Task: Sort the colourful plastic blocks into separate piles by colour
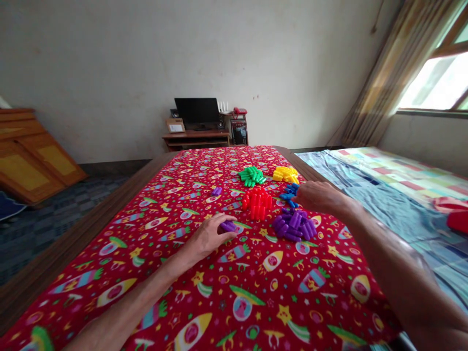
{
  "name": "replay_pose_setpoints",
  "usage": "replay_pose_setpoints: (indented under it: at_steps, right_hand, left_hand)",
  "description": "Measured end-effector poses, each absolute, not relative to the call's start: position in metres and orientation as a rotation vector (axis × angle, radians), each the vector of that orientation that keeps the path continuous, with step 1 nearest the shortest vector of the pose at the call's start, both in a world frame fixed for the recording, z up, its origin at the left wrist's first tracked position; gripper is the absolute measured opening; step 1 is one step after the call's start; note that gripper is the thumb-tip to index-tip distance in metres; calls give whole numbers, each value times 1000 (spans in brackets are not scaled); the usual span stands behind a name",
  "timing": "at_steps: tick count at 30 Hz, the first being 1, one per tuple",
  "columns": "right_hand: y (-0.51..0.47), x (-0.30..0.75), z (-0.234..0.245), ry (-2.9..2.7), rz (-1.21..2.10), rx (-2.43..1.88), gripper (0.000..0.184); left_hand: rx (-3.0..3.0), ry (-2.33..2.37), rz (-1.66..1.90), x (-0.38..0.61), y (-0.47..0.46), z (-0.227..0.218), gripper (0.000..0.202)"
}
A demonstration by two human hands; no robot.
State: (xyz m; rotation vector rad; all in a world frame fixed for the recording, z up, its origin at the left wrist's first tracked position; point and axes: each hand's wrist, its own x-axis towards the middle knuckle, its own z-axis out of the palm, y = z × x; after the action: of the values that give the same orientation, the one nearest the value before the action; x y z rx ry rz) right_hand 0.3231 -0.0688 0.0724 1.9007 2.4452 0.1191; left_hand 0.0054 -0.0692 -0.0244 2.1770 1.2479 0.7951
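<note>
Small plastic pegs lie sorted by colour on a table under a red rocket-print cloth (234,273). My left hand (210,236) rests on the cloth with its fingers pinched on a purple peg (228,225). My right hand (317,196) reaches to the blue pile (289,193), fingers curled on blue pegs at its edge. A purple pile (294,225) lies just below that hand. A red pile (257,202) sits in the middle, with a green pile (251,176) and a yellow pile (285,174) behind it. One loose purple peg (217,191) lies apart on the left.
A bed with a patchwork sheet (383,190) adjoins the table on the right. Against the far wall a low desk (197,138) holds a dark monitor (196,112). An orange wooden cabinet (32,161) leans at left. A curtained window (435,78) is at upper right.
</note>
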Motion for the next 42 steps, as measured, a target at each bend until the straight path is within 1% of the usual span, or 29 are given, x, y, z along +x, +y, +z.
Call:
replay_pose_setpoints:
  at_steps: [2, 4, 7, 9, 12, 15, 18, 21, 26, 30, 33, 37, 42]
  right_hand:
    - [-76, 308, 75, 2514, 180, 1916, 29]
    - [-87, 286, 71, 2780, 113, 1778, 28]
    - [-104, 251, 52, 3270, -146, 1198, 21]
    - [-111, 234, 39, 3370, -174, 975, 20]
    - [-111, 229, 35, 3275, -105, 1130, 19]
    - [-100, 251, 48, 3085, -21, 1454, 19]
    - [-88, 286, 63, 2863, 150, 1714, 25]
    - [-83, 322, 62, 2655, 306, 1880, 33]
    - [-96, 360, 34, 2617, 255, 1921, 43]
    - [-108, 366, 19, 2759, 138, 1891, 40]
    - [-110, 364, 20, 2836, 62, 1864, 40]
    - [-105, 364, 29, 2749, 77, 1962, 52]
    - [-98, 357, 41, 2774, 166, 2122, 63]
  left_hand:
    - [1965, 1233, 795, 11, -73, -22, 48]
    - [1742, 1186, 812, 19, -78, -21, 56]
    - [1482, 1054, 869, 31, -90, -20, 64]
    - [1357, 953, 891, 37, -97, -19, 71]
    - [1298, 893, 883, 39, -103, -19, 74]
    - [1468, 922, 882, 33, -99, -22, 63]
    - [1729, 979, 904, 24, -89, -28, 50]
    - [1816, 1030, 904, 18, -80, -34, 41]
    - [1732, 998, 942, 19, -72, -40, 36]
    - [1763, 993, 954, 20, -73, -42, 31]
    - [1885, 1029, 971, 15, -72, -42, 29]
    - [2142, 1194, 1071, 2, -49, -32, 28]
    - [2337, 1535, 1154, -11, 12, -21, 28]
